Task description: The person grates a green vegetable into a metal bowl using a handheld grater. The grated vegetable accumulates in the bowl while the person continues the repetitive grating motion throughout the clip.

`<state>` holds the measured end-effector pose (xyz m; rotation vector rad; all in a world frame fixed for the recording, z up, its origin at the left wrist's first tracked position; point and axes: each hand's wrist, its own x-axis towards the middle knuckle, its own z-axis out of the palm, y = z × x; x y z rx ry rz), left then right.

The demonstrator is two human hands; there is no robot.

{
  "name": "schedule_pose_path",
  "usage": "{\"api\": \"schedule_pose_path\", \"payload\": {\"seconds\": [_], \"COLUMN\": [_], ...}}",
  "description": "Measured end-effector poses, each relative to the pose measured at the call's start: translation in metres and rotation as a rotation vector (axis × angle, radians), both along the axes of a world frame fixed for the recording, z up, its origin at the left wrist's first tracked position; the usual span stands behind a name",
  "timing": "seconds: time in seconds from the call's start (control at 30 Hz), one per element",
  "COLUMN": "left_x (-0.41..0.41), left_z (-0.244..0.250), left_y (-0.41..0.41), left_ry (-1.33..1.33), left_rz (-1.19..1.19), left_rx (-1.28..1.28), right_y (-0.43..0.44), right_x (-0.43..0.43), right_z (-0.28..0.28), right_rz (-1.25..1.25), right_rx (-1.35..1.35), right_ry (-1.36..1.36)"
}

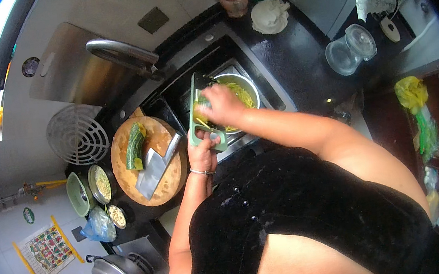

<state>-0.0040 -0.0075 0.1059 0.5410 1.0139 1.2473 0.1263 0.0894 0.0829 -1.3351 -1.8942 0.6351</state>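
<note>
My left hand (201,152) grips the handle of a pale green mandoline grater (191,88), held tilted over the sink (281,97). Against the grater's face, my right hand (224,104) presses a yellow-green squash piece (200,108), blurred and mostly covered by the fingers. Below the right hand, a metal bowl (256,90) in the sink holds yellow-green shreds (241,89). To the left, a round wooden chopping board (120,143) carries a dark green squash section (135,148) with yellow cut ends. A Chinese cleaver (153,172) lies beside that section on the board.
A curved faucet (120,50) rises behind the sink. Left of the board stand a green basin (76,195), a bowl of chopped food (103,183), a small bowl (117,216) and a plastic bag (100,225). A white cloth (270,16) and clear container (346,54) sit on the right counter.
</note>
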Motion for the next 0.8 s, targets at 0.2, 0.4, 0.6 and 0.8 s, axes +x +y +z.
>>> {"api": "schedule_pose_path", "payload": {"seconds": [0.2,0.4,0.6,0.8], "left_x": [0.016,-0.001,0.01,0.012], "left_z": [0.018,-0.002,0.011,0.012], "left_y": [-0.015,0.003,-0.003,-0.009], "left_ry": [0.018,-0.022,-0.013,-0.044], "left_rz": [-0.081,0.003,-0.043,-0.071], "left_rx": [0.012,-0.005,-0.003,-0.013], "right_y": [0.076,0.021,0.034,0.084], "right_x": [0.028,0.008,0.007,0.031], "right_z": [-0.038,-0.01,-0.008,-0.037], "right_rz": [-0.264,0.013,-0.106,-0.263], "right_rx": [-0.151,-0.131,-0.133,-0.196], "right_ry": [-0.193,-0.065,-0.058,-0.188]}}
